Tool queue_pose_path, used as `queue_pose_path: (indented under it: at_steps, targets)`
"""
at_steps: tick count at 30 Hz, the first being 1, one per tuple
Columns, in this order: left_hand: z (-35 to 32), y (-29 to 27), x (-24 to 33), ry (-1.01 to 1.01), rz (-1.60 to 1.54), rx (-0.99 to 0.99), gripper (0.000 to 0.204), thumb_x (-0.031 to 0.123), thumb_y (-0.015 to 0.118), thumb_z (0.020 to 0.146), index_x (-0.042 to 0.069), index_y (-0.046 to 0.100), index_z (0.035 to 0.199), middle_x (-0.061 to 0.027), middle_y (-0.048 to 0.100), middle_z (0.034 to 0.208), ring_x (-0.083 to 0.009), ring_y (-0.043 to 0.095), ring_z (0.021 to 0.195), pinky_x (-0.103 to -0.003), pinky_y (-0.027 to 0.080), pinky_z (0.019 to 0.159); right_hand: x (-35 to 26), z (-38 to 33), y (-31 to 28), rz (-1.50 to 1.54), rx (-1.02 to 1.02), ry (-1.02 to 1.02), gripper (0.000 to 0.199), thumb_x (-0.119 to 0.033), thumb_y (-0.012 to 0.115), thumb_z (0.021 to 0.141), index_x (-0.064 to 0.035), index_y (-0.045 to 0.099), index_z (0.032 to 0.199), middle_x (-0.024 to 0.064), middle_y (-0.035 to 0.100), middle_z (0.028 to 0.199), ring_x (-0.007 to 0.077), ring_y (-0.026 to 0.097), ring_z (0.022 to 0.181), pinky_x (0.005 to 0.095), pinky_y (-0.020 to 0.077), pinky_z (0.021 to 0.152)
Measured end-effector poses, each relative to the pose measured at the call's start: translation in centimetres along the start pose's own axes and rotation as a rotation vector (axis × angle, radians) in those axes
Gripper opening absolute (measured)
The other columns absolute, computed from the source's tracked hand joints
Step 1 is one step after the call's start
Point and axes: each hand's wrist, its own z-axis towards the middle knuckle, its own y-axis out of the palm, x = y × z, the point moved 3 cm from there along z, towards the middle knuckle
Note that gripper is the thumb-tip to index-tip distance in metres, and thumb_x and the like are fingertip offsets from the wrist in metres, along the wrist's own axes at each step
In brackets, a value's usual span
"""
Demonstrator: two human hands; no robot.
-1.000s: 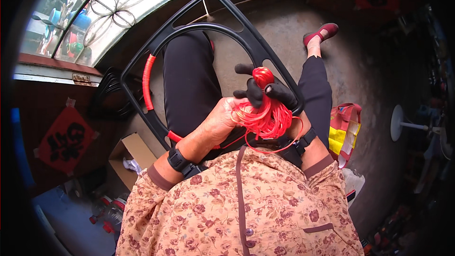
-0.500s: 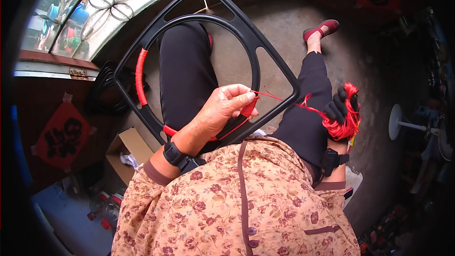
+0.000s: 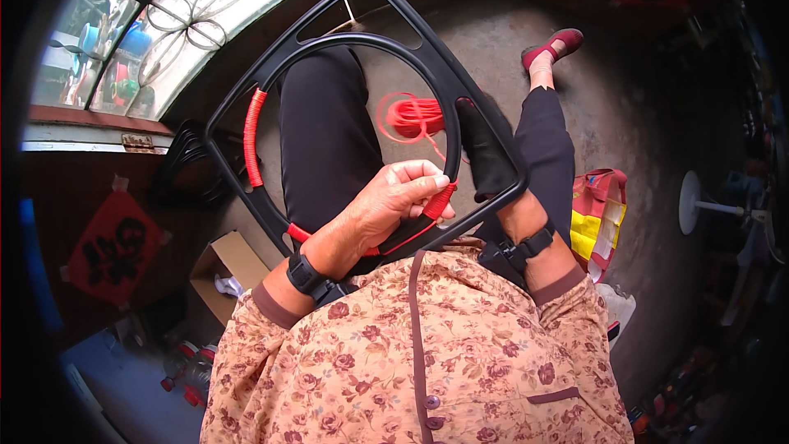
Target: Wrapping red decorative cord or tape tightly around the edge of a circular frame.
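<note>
A black frame (image 3: 429, 53), a rounded square with a large ring inside, lies over my lap. Red cord is wound tightly round parts of the ring, with a long wrapped section (image 3: 253, 140) at its left and a short one (image 3: 440, 200) at its lower right. At that short section my left hand (image 3: 386, 201) is closed, thumb and forefinger pinching the wrapped ring. My right hand (image 3: 486, 152), in a black glove, is behind the frame's right side, its fingers partly hidden by the ring. Beside it a bundle of red cord (image 3: 415, 117) shows through the ring, a blurred loop trailing from it.
An open cardboard box (image 3: 234, 271) stands at the left near plastic bottles (image 3: 193, 374). A red and yellow bag (image 3: 598, 218) is on the right beside my leg, with a white stand (image 3: 690, 201) farther right. A window with a metal grille (image 3: 189, 20) is at the upper left.
My right hand has swung left with the red cord bundle, from beyond the frame's right corner to behind it. The bag is now uncovered. My left hand keeps its pinch.
</note>
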Motion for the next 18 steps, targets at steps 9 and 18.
queue_pose_path:
  at_steps: [9,18]
  targets:
    - [-0.4,-0.6,-0.5,0.1,-0.056,0.005,0.023,0.019,0.066,0.09,0.003,0.067,0.105,-0.0007,0.067,0.088,-0.0056,0.061,0.072,-0.019,0.05,0.068,-1.0,-2.5,4.1,0.8,-0.414,0.494,0.062,-0.026,0.06,0.09,0.0023,0.035,0.14,0.0114,0.062,0.11,0.0175,0.06,0.104,0.0293,0.0478,0.094]
    - [-0.2,-1.0,-0.2,0.219,0.215,-0.013,0.015,0.018,0.063,0.092,0.003,0.064,0.094,0.0021,0.064,0.082,-0.0016,0.057,0.07,-0.016,0.046,0.064,-1.0,-3.0,1.5,0.439,-0.456,0.367,0.056,-0.022,0.062,0.085,0.0063,0.047,0.131,0.0193,0.053,0.13,0.0278,0.052,0.121,0.0376,0.0398,0.104]
